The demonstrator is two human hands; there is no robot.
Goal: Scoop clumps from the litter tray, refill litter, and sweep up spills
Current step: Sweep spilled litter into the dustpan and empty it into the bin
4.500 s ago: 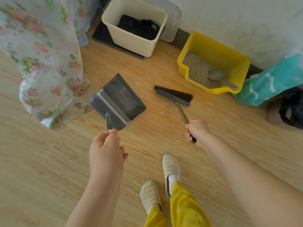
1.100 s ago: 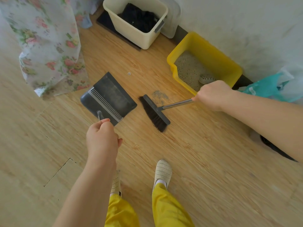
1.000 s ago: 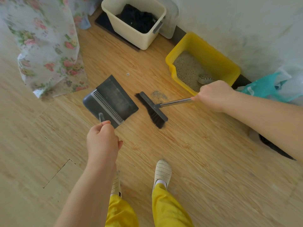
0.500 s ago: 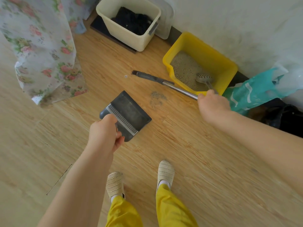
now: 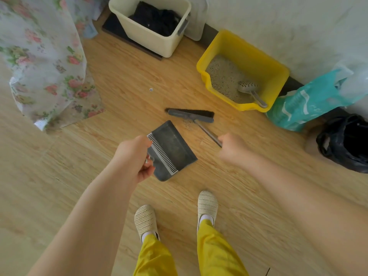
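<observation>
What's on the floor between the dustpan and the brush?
A small pile of spilled litter lies between the dustpan and the brush, close against the brush, in the head view.

Soft daylight is washing over a light wood-plank floor (image 5: 79, 196), grain running on the diagonal. A pale, faintly scuffed wall (image 5: 278, 26) is closing off the far side, a dark skirting strip (image 5: 209, 34) running along its foot. At the left, a sheer floral curtain (image 5: 43, 56) is draping down and pooling onto the boards, its pink blooms glowing in the light.
</observation>
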